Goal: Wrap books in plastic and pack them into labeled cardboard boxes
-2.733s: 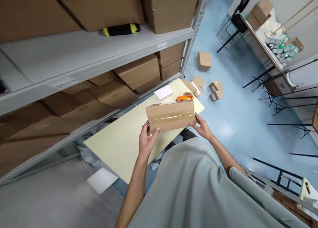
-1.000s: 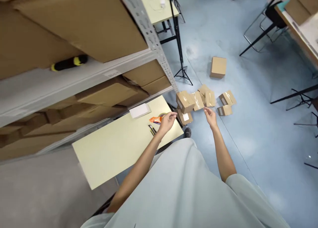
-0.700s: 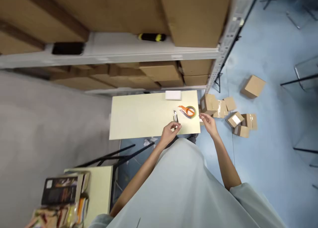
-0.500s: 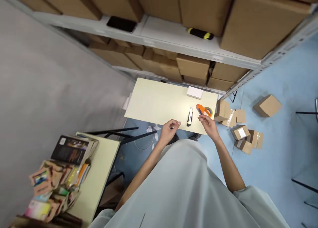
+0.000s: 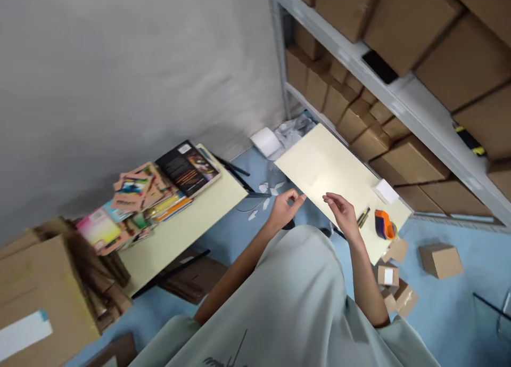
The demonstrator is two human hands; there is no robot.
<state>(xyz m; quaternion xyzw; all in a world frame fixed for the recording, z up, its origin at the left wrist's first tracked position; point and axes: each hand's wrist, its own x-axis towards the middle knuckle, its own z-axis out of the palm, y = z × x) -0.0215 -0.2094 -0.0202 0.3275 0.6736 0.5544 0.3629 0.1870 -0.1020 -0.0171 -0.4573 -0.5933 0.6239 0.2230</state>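
My left hand (image 5: 284, 211) hovers in front of the pale yellow table's (image 5: 315, 162) near edge, fingers loosely curled and nothing in them. Just over that edge is my right hand (image 5: 343, 213), its fingers stretched out and holding nothing. A utility knife (image 5: 363, 217) lies on the table to the right of my right hand. Farther right sits an orange tape dispenser (image 5: 382, 224) with a roll of tape. A small white box (image 5: 385, 191) rests near the table's far edge. Neither hand touches these things.
On the left, a second table (image 5: 187, 231) carries a stack of books (image 5: 187, 170) and colourful packets (image 5: 136, 188). A large cardboard box (image 5: 43, 287) stands at lower left. Shelving (image 5: 339, 50) full of cartons rises at right. Small boxes (image 5: 441, 260) lie on the blue floor.
My view has turned left, so the second table and its books sit nearer the middle. My right hand has moved away from the tape dispenser and closer to my left hand.
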